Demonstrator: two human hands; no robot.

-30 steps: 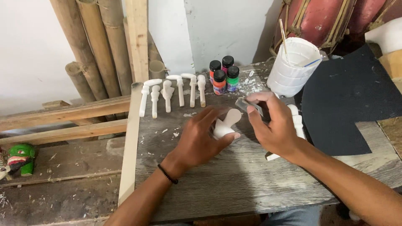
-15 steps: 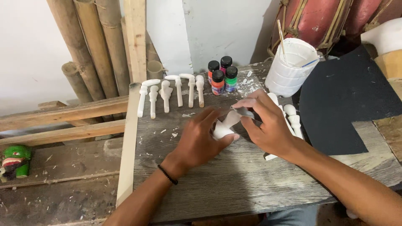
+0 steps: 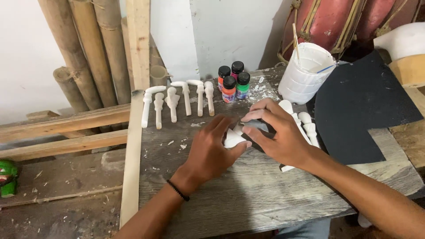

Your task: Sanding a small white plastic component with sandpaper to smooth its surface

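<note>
At a worn wooden bench [image 3: 265, 199], my left hand [image 3: 211, 150] pins a small white carved piece [image 3: 232, 139] against the boards, fingers curled around it, while my right hand [image 3: 276, 135] pinches a folded grey scrap of sandpaper [image 3: 256, 125] over its upper end. Against a second ago, my right hand has dropped from a raised hold, where the grey scrap stood clear of the piece, down onto it; the piece itself has hardly shifted and sits mid-bench, just in front of me. By my judgement the rubbing stroke is now under way rather than being lined up.

Behind my hands a row of white carved pegs [image 3: 177, 102] lies side by side, well apart from the work. Four small paint bottles [image 3: 233, 82] cluster near a white plastic tub [image 3: 305, 73] holding sticks. More white pieces [image 3: 305, 124] lie just beside my right hand, partly hidden by it. A black sheet [image 3: 363, 106] covers the bench's right end, and bamboo poles [image 3: 88, 48] lean at the back.
</note>
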